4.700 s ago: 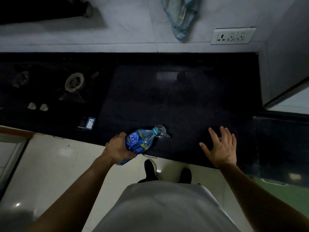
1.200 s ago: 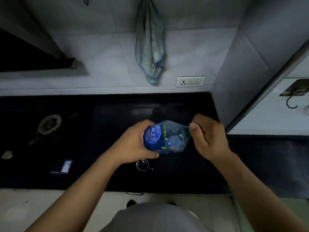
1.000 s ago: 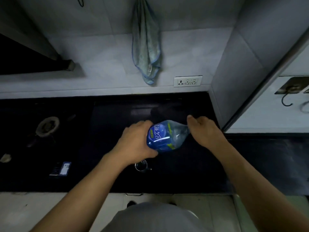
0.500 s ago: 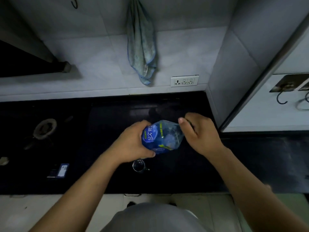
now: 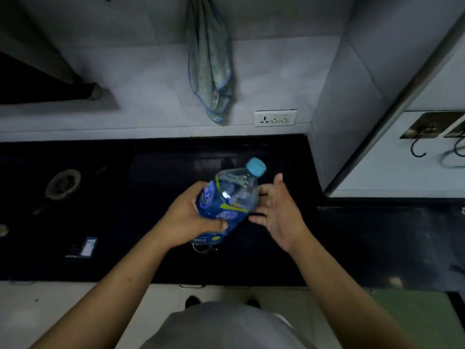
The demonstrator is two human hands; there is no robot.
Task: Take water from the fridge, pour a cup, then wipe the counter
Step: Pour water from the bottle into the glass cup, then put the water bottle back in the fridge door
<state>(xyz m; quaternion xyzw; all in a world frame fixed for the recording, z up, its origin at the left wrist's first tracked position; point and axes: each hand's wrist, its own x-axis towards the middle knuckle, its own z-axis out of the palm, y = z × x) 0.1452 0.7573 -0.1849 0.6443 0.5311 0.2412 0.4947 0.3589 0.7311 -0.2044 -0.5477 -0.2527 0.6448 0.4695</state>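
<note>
My left hand point(image 5: 187, 217) grips a clear water bottle point(image 5: 230, 197) with a blue label, held above the black counter point(image 5: 151, 260) and tilted away from me. A light blue cap point(image 5: 256, 167) sits on its neck. Just right of the bottle, my right hand point(image 5: 279, 212) is open, fingers spread, holding nothing. A small glass cup point(image 5: 201, 248) stands on the counter under the bottle, mostly hidden by it. A blue-green cloth point(image 5: 211, 66) hangs on the wall behind the counter.
A gas hob with a round burner point(image 5: 63, 183) takes up the counter's left part. A small blue-and-white label point(image 5: 83, 248) lies near the hob's front edge. A white socket strip point(image 5: 275, 118) is on the back wall. A grey wall corner point(image 5: 352, 109) bounds the counter on the right.
My right hand has come off the bottle's cap and opened beside the bottle. The bottle now shows its cap, pointing away from me.
</note>
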